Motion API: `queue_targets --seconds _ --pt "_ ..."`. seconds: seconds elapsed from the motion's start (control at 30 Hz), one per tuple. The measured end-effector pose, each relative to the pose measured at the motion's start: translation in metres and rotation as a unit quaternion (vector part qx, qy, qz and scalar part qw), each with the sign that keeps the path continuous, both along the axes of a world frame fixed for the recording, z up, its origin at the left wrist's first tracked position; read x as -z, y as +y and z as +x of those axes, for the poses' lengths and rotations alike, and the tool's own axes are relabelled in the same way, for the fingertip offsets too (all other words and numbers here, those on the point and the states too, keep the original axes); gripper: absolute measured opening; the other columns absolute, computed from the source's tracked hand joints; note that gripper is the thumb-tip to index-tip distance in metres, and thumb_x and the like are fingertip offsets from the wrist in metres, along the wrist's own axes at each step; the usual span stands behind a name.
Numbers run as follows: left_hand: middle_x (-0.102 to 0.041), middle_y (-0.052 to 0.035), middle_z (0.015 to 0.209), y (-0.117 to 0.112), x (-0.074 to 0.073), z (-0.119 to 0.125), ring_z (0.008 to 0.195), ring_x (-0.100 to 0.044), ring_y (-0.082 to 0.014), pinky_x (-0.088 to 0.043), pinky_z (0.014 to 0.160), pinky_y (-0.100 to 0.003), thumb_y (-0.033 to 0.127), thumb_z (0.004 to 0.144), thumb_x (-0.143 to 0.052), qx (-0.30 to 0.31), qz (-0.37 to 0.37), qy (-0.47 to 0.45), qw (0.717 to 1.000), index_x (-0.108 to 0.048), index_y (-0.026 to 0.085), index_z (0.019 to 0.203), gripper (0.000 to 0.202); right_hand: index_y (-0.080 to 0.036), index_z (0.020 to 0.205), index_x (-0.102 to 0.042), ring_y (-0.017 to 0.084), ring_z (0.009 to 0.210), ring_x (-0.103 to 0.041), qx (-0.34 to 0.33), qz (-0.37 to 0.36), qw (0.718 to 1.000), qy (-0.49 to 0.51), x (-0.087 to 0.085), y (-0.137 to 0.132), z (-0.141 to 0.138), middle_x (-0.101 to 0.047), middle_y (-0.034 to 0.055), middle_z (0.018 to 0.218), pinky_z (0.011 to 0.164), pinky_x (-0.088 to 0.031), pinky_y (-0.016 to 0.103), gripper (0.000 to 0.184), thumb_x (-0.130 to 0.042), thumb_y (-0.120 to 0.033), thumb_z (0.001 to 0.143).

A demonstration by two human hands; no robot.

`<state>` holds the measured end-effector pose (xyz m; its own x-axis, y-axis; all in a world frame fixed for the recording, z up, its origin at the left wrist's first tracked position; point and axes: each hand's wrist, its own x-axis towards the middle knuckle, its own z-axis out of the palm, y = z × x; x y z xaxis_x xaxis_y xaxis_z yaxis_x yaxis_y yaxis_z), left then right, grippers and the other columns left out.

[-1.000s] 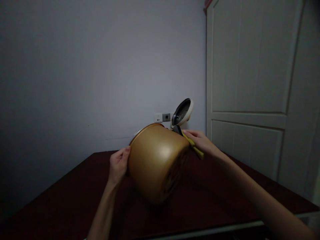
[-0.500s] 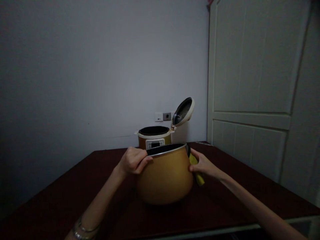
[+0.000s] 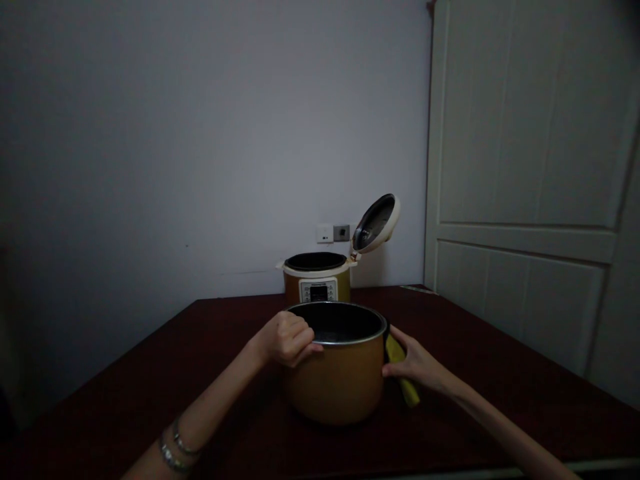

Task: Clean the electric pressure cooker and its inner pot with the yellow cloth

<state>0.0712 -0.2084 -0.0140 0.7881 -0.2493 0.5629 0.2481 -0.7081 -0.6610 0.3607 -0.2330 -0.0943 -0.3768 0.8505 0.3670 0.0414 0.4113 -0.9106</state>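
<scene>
A mustard-yellow cooking pot [image 3: 336,383] with a dark inside and a silver rim is directly in front of me, close to upright. My left hand [image 3: 289,339] is closed over its rim on the left, fingers bent over the edge and thumb outside. At the right side of the pot, my right hand [image 3: 415,360] grips by the handle, its thumb against the pot wall. That yellow-green handle [image 3: 410,392] with a black mount slants down past the hand. Some right fingertips are hidden behind the handle.
Behind the pot stands a multicooker [image 3: 295,283] with a control panel and its lid [image 3: 377,223] raised. Sockets [image 3: 341,233] are on the wall behind. A dark red tabletop [image 3: 200,340] lies beneath, and a white panelled cabinet [image 3: 520,233] borders it on the right.
The pot has come down in view and tipped so that more of its inside shows. Both hands have moved down with it, keeping their hold. The view has shifted slightly.
</scene>
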Motion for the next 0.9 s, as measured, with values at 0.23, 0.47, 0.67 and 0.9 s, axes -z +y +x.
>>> queue_targets --seconds 0.23,0.47,0.67,0.9 --pt "-0.041 0.0014 0.047 0.013 0.017 0.001 0.044 -0.037 -0.0114 -0.024 0.042 -0.028 0.031 0.092 -0.038 0.010 0.010 0.024 1.000 -0.040 0.019 0.053 0.042 -0.020 0.135 -0.041 0.029 0.123 -0.046 0.027 -0.006 1.000 0.014 0.020 0.003 -0.002 -0.053 0.0108 0.130 0.105 -0.035 0.042 0.091 -0.081 -0.035 0.055" --pt "-0.041 0.0016 0.047 0.020 0.022 -0.001 0.044 -0.037 -0.0112 -0.024 0.042 -0.027 0.031 0.093 -0.036 0.010 0.022 0.036 0.999 -0.040 0.019 0.053 0.042 -0.018 0.139 -0.035 0.028 0.124 -0.045 0.031 -0.007 0.999 0.025 0.034 0.010 -0.004 -0.049 0.0120 0.134 0.105 -0.035 0.040 0.095 -0.080 -0.038 0.057" --pt "-0.041 0.0012 0.048 0.019 0.026 -0.004 0.044 -0.038 -0.0116 -0.024 0.042 -0.028 0.031 0.094 -0.035 0.010 0.014 0.042 0.999 -0.040 0.019 0.054 0.042 -0.018 0.140 -0.033 0.028 0.125 -0.044 0.036 0.013 0.999 0.015 0.037 0.011 -0.004 -0.047 0.0123 0.136 0.107 -0.032 0.041 0.096 -0.080 -0.037 0.058" --pt "-0.040 0.0018 0.050 0.019 0.034 -0.013 0.045 -0.039 -0.0112 -0.026 0.043 -0.026 0.032 0.093 -0.037 0.002 0.002 0.059 0.998 -0.039 0.019 0.055 0.040 -0.019 0.141 -0.033 0.028 0.129 -0.039 0.056 0.021 0.998 0.006 0.040 0.009 -0.007 -0.044 0.0116 0.139 0.109 -0.030 0.040 0.098 -0.080 -0.037 0.057"
